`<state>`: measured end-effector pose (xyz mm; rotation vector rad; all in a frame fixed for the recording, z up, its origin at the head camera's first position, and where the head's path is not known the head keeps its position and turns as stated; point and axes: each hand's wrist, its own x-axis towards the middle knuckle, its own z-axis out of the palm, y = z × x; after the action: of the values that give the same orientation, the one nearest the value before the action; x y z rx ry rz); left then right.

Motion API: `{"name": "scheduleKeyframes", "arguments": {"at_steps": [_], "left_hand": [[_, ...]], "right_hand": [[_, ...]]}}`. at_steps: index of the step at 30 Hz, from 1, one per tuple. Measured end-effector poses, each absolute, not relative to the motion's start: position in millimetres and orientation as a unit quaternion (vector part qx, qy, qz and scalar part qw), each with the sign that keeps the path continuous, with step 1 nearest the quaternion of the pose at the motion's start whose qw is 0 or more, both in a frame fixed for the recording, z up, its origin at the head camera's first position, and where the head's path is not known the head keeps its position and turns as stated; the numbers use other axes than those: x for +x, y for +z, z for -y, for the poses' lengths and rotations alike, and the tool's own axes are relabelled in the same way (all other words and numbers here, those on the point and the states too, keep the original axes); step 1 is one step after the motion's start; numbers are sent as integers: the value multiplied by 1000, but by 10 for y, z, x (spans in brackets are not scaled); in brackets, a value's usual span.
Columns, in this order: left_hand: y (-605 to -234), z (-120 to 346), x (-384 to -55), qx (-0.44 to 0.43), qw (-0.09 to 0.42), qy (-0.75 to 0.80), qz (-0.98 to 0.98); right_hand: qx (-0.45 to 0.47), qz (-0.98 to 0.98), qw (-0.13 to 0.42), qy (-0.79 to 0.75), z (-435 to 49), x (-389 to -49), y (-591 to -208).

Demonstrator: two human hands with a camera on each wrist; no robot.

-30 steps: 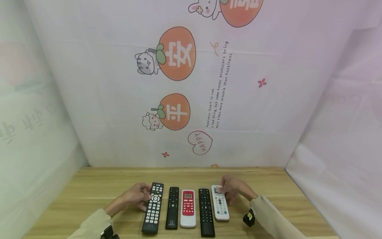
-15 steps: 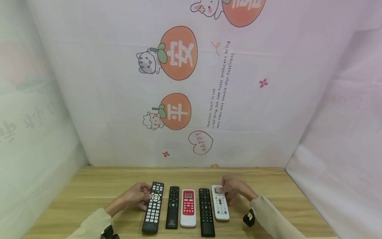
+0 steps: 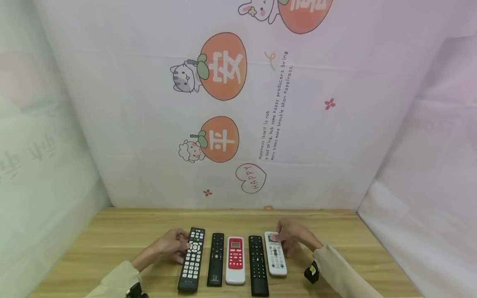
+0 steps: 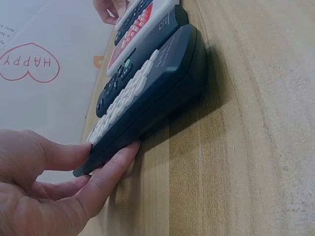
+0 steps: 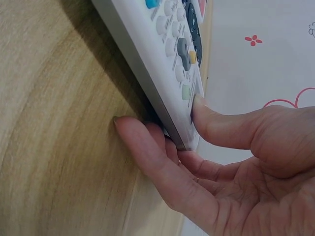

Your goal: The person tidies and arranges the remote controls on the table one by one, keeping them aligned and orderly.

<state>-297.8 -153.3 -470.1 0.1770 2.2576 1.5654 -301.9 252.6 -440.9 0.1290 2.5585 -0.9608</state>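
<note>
At the left end of a row, my left hand (image 3: 168, 246) pinches the far part of a long black remote control (image 3: 191, 260) with white buttons. In the left wrist view its thumb is on the button face and the fingers are at the side and underneath. My right hand (image 3: 293, 235) pinches the far end of a white remote control (image 3: 276, 260) at the row's right end. The right wrist view puts the thumb on its face near the screen, with the fingers at the edge and below; some fingertips are hidden.
Between the two held remotes lie a slim black remote (image 3: 215, 260), a red-and-white remote (image 3: 235, 269) and another long black remote (image 3: 258, 265). All rest on a wooden table (image 3: 123, 225). A printed white cloth (image 3: 149, 178) stands behind, with white cloth on both sides.
</note>
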Motion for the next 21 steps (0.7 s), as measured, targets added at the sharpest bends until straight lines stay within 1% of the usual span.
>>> {"name": "scheduleKeyframes", "arguments": {"at_steps": [8, 15, 21], "left_hand": [[-4720, 1542, -2967, 55, 191, 559, -805], [-4728, 1504, -2963, 49, 186, 546, -815], [-4743, 1502, -2960, 53, 175, 548, -816]], "right_hand": [[40, -918, 203, -339, -2507, -3021, -4414], [47, -913, 217, -343, -2539, -3014, -4448], [42, -915, 212, -341, -2544, -3032, -4431]]}}
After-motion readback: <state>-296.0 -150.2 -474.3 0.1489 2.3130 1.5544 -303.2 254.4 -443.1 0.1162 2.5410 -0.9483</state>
